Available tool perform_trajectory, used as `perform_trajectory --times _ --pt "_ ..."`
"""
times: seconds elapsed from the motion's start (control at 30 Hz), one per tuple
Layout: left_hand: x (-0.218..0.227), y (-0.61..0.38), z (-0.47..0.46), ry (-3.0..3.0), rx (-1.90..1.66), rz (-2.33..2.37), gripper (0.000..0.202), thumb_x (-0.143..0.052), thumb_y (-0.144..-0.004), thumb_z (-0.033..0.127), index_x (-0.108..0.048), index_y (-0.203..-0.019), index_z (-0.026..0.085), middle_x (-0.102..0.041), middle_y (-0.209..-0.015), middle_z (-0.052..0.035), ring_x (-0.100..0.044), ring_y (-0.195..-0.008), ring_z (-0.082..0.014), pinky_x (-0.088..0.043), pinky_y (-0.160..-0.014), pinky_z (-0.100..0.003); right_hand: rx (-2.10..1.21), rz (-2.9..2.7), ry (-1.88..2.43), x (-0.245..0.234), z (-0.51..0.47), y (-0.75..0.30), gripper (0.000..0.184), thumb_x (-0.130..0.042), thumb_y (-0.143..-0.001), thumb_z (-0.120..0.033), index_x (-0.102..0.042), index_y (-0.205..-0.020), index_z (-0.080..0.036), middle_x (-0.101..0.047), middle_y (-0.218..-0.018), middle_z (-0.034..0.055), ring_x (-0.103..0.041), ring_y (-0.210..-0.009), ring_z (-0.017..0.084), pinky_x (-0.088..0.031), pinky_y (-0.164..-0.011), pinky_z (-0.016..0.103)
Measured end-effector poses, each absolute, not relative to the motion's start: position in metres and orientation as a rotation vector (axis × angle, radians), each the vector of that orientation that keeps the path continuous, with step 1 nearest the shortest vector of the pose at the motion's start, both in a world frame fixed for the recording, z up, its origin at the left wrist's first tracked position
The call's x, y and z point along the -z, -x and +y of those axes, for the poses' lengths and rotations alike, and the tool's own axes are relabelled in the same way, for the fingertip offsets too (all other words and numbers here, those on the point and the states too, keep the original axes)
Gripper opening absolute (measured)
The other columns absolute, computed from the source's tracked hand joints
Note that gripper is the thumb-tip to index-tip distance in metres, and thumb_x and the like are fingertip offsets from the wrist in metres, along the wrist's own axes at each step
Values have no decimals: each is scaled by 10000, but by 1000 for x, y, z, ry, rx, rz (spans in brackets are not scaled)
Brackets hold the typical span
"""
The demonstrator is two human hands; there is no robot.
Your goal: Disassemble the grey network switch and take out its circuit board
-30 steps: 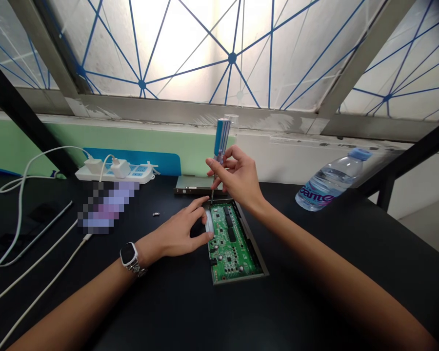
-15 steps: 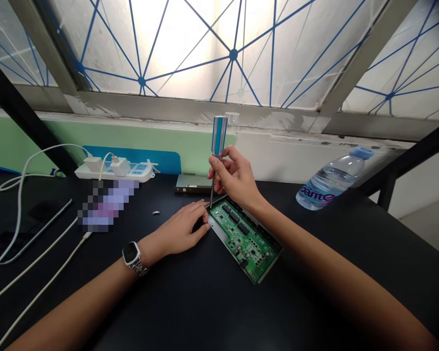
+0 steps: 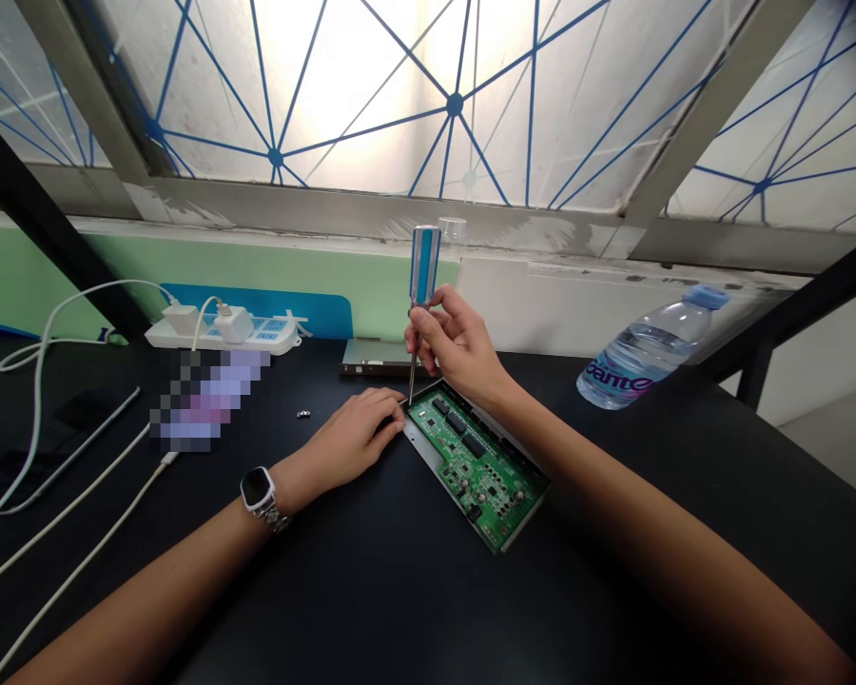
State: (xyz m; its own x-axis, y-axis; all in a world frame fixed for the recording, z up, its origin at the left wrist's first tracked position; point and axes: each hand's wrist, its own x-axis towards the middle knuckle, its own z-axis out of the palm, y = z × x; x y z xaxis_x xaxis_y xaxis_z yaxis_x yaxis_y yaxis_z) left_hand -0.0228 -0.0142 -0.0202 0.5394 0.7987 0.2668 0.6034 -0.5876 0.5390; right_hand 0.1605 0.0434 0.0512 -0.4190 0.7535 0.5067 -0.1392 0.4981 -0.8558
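Note:
A green circuit board (image 3: 481, 463) in a grey metal tray lies at an angle on the black table (image 3: 371, 590). My right hand (image 3: 455, 344) is closed round a blue-and-clear screwdriver (image 3: 422, 276), held upright with its tip at the board's near-left corner. My left hand (image 3: 353, 436), a watch on its wrist, rests beside that corner with fingers curled against the tray's edge. A small loose screw (image 3: 303, 414) lies on the table to the left.
A water bottle (image 3: 646, 352) lies on its side at right. A white power strip (image 3: 221, 333) with chargers and white cables (image 3: 49, 514) occupies the left. A grey metal cover (image 3: 371, 357) sits behind the board. A blurred-out object (image 3: 210, 400) lies left of centre.
The board was turned from nearly straight to a diagonal, its far end swinging right. The screwdriver came more upright, and my left fingers curled in at the corner.

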Motion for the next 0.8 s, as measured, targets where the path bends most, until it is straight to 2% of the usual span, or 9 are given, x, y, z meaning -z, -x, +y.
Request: perform_trajectory --times 0.13,0.27,0.37,0.43,0.53,0.63,0.8 --pt "21 23 -12 -2396 -695 1154 180 -458 -1043 283 -585 -926 232 -667 -1298 -71 -593 -1200 -269 -462 -1055 -466 -1106 -1738 469 -48 47 -161 322 -611 -980 -544 -446 -957 -268 -578 -705 -78 -423 -444 58 -371 -425 218" --pt "21 23 -11 -2400 -682 1157 188 -458 -1045 291 -581 -915 233 -664 -1307 -62 -585 -1221 -269 -453 -1060 -472 -1123 -1718 533 -47 48 -162 365 -576 -973 -606 -443 -949 -267 -584 -693 -68 -448 -465 73 -393 -440 228" --pt "20 24 -12 -2383 -711 1165 180 -478 -1028 284 -595 -902 230 -655 -1298 -75 -601 -1192 -268 -478 -1018 -449 -1121 -1662 609 -49 45 -161 433 -648 -913 -634 -423 -1011 -277 -630 -705 -68 -492 -460 82 -430 -461 240" --pt "19 24 -13 -2339 -781 1184 133 -522 -1004 283 -591 -905 225 -659 -1245 -83 -636 -1105 -255 -516 -932 -410 -1102 -1619 631 -49 43 -160 500 -717 -858 -634 -399 -1017 -283 -664 -725 -64 -516 -441 85 -430 -449 244" --pt "20 24 -11 -2238 -927 1260 97 -621 -955 309 -591 -978 220 -688 -1082 -69 -667 -960 -236 -537 -817 -369 -1063 -1591 642 -49 42 -157 508 -733 -843 -635 -383 -921 -275 -684 -735 -46 -525 -419 84 -411 -427 250" --pt "22 24 -7 -2194 -964 1299 157 -641 -956 326 -636 -1072 220 -718 -1022 -56 -684 -941 -233 -543 -811 -361 -1017 -1599 664 -47 42 -156 478 -679 -887 -640 -375 -878 -271 -676 -730 -43 -501 -408 77 -395 -421 254" --pt "26 23 -2 -2287 -922 1285 201 -526 -1019 278 -707 -1094 237 -741 -994 -53 -692 -921 -227 -542 -833 -361 -948 -1596 690 -45 40 -156 417 -642 -931 -607 -390 -918 -276 -615 -727 -58 -456 -460 74 -392 -459 246"
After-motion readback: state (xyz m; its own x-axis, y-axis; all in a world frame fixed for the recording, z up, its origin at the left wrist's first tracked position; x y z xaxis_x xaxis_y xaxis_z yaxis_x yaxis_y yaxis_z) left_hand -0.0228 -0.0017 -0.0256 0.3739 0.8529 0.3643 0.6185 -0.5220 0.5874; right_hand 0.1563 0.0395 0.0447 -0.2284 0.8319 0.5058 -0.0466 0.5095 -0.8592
